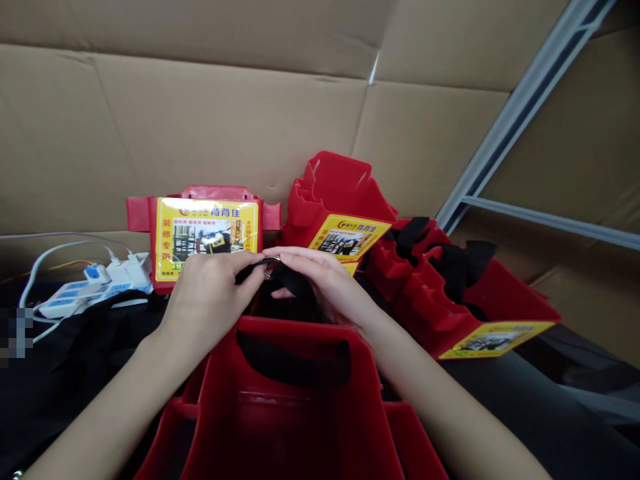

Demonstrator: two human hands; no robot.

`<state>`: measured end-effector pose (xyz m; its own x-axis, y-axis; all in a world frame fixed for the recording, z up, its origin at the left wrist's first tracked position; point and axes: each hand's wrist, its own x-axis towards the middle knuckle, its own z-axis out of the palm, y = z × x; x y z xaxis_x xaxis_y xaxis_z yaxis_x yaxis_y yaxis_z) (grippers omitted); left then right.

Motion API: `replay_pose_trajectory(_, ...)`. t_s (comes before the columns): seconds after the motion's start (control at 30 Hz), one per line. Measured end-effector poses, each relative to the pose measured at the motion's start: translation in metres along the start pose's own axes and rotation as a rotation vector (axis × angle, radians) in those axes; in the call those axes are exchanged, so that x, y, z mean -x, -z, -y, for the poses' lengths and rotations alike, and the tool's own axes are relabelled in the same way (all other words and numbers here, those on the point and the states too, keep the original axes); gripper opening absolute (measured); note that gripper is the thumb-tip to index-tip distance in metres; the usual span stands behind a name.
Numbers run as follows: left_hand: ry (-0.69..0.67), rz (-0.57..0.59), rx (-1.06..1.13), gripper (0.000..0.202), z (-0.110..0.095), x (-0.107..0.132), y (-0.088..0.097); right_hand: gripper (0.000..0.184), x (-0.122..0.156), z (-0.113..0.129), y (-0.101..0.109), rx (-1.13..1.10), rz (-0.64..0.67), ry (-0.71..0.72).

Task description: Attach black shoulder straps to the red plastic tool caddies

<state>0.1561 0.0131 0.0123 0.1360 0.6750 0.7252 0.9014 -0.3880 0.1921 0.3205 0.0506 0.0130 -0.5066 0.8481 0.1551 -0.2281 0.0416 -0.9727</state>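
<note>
Just beyond the near red plastic tool box (295, 413), both hands meet at a black webbing strap (295, 279) with a metal ring buckle (271, 267). My left hand (213, 283) pinches the strap on the left side of the buckle. On the other side, the fingers of my right hand (320, 277) are closed on the strap, close to the buckle. A length of the black strap also runs across inside the near box's back wall. Part of the strap under my hands is hidden by the fingers.
Behind stand a red box with a yellow label (207, 233) and another red box (340, 187). Red boxes with black straps (460, 287) lie at right. A white power strip (95, 290) with plugs sits left. Cardboard (225, 120) and a metal frame (505, 120) rise behind.
</note>
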Motion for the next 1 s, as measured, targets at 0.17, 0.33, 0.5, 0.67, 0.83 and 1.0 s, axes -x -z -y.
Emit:
replay_pose_trajectory(0.17, 0.018, 0.019, -0.062, 0.02, -0.001, 0.0, 0.0, 0.024, -0.001, 0.002, -0.002, -0.077, -0.022, -0.076)
replay_pose_trajectory(0.33, 0.025, 0.05, 0.057, 0.012, 0.002, -0.005, 0.0, 0.003, -0.003, 0.0, -0.002, -0.113, -0.032, -0.059)
replay_pose_trajectory(0.5, 0.033, 0.074, 0.06, 0.006, 0.004, -0.007, -0.001, 0.017, -0.004, -0.004, -0.001, 0.004, -0.019, 0.004)
replay_pose_trajectory(0.67, 0.012, 0.032, 0.005, 0.005, 0.006, -0.005, -0.002, 0.019, -0.003, -0.007, 0.001, 0.143, 0.068, 0.094)
replay_pose_trajectory(0.83, -0.108, 0.002, -0.021, 0.009, 0.008, -0.002, -0.002, 0.033, -0.006, -0.008, 0.005, 0.271, 0.072, 0.295)
replay_pose_trajectory(1.0, -0.172, 0.018, 0.165, 0.008, 0.009, -0.005, -0.001, 0.006, -0.009, -0.009, 0.008, 0.311, 0.027, 0.39)
